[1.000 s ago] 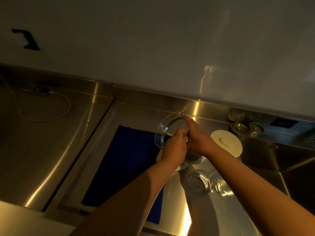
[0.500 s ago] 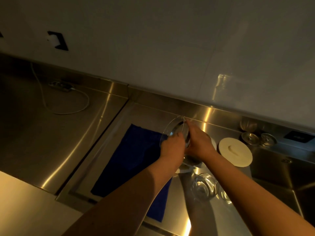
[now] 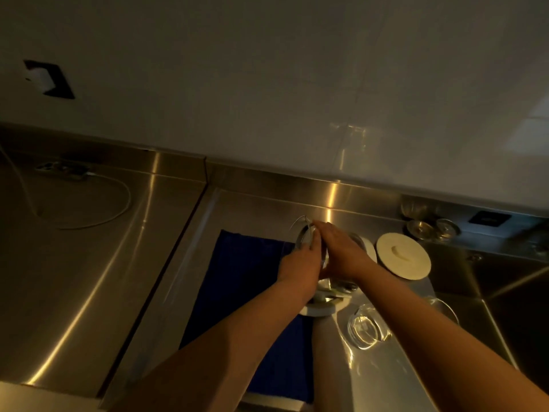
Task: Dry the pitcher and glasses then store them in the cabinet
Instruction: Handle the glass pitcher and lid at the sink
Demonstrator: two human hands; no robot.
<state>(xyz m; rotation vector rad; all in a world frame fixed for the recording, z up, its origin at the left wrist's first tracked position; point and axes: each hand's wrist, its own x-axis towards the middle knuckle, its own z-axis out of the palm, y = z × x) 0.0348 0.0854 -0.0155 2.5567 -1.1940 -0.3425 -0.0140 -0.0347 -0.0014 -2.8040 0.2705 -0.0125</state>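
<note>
A clear glass pitcher (image 3: 303, 233) is held tilted above the steel counter, with both hands wrapped around it. My left hand (image 3: 300, 266) grips its near side by the rim. My right hand (image 3: 341, 254) covers its body from the right, fingertips on the rim. Most of the pitcher is hidden by the hands. A dark blue cloth (image 3: 237, 292) lies flat on the counter under and left of the hands. A clear drinking glass (image 3: 367, 330) lies on the counter between my forearms, and a second glass (image 3: 442, 307) shows just past my right forearm.
A round white lid (image 3: 404, 255) lies right of the hands. Small metal cups (image 3: 421, 228) stand by the back wall. A white piece (image 3: 320, 307) sits under the hands. A sink basin (image 3: 505, 292) drops away at right. A power strip and white cable (image 3: 89, 203) lie at left.
The pitcher has tipped further and come lower, so less of its rim shows. Both hands kept their hold. The camera has shifted, showing more of the wall.
</note>
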